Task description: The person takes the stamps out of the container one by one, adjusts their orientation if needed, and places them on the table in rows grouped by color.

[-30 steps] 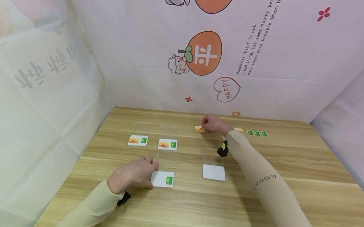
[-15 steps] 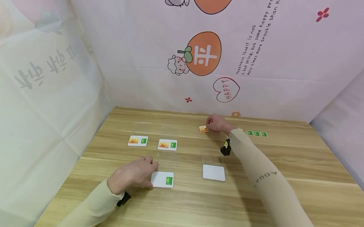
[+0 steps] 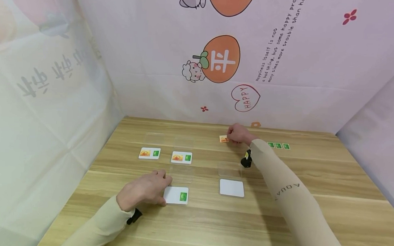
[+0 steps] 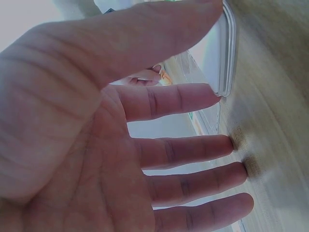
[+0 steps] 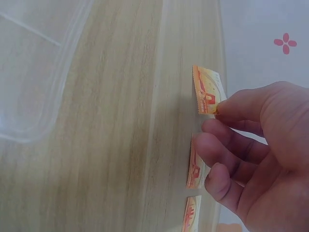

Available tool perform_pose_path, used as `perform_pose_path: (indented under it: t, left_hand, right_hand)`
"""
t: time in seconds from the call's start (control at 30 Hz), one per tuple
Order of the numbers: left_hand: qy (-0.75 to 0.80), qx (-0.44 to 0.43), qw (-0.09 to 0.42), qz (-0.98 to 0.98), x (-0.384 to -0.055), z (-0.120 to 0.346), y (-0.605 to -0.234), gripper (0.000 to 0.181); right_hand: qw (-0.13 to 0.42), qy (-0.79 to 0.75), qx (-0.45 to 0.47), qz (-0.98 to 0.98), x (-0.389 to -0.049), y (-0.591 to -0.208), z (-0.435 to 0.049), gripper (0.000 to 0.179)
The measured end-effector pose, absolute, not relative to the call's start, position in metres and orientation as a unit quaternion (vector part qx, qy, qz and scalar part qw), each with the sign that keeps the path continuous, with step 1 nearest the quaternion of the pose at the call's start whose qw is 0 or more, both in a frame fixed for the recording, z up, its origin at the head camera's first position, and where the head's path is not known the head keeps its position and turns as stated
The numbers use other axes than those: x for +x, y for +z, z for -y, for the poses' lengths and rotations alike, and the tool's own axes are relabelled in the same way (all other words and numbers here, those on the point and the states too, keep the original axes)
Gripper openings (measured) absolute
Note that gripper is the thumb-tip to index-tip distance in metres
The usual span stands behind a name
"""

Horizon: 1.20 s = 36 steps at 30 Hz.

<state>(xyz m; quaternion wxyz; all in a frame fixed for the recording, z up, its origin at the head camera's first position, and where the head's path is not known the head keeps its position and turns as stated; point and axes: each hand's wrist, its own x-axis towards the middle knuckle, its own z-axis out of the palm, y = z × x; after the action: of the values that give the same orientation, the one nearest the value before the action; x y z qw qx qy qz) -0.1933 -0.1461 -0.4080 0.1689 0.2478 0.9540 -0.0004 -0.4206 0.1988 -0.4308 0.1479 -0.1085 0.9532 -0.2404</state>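
Observation:
In the head view my left hand (image 3: 145,189) is at the left end of a white card (image 3: 175,195) in a shallow clear plastic case, with a green stamp at the card's right end. My left thumb and index finger pinch the case (image 4: 226,53) at two corners; the other fingers (image 4: 193,150) extend beside it. At the back of the table my right hand (image 3: 239,133) pinches an orange perforated stamp (image 5: 207,92) between thumb and fingertips, tilted up. Two more orange stamps, the nearer one (image 5: 195,169) partly covered by fingers, lie below it in the right wrist view.
Two cards (image 3: 149,153) (image 3: 181,157) bearing orange and green stamps lie further left. A blank white card (image 3: 232,188) lies right of centre, with a clear lid (image 3: 229,169) behind it. Several green stamps (image 3: 278,145) line the back right. A printed curtain (image 3: 159,89) borders the table.
My right hand has shifted slightly to the right with the orange stamp. Its sleeve now hides the orange stamp that showed beside the green ones. My left hand has stayed in place.

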Motion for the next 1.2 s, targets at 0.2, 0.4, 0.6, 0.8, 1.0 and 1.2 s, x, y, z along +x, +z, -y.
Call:
perform_pose_path:
  t: [0.2,0.4,0.6,0.8,1.0,1.2]
  left_hand:
    - [-0.004,0.247,0.167,-0.955,-0.1931,0.1454,-0.4080,0.058]
    - [-0.001,0.244,0.170,-0.955,-0.1922,0.1457,-0.4083,0.058]
    - [-0.004,0.244,0.173,-0.954,-0.1920,0.1449,-0.4087,0.059]
    - [-0.007,0.244,0.174,-0.954,-0.1924,0.1446,-0.4085,0.059]
    - [-0.009,0.243,0.173,-0.954,-0.1924,0.1448,-0.4089,0.059]
    - [-0.009,0.244,0.174,-0.954,-0.1929,0.1452,-0.4096,0.059]
  right_hand:
    - [0.151,-0.235,-0.102,-0.955,-0.4189,-0.4296,-0.2014,0.013]
    - [0.161,-0.237,-0.097,-0.953,-0.4182,-0.4322,-0.2046,0.014]
    - [0.162,-0.241,-0.093,-0.952,-0.4195,-0.4336,-0.2049,0.015]
    - [0.168,-0.241,-0.087,-0.952,-0.4192,-0.4332,-0.2038,0.014]
    - [0.161,-0.232,-0.087,-0.955,-0.4204,-0.4336,-0.2028,0.015]
    - [0.143,-0.214,-0.093,-0.962,-0.4230,-0.4373,-0.2021,0.016]
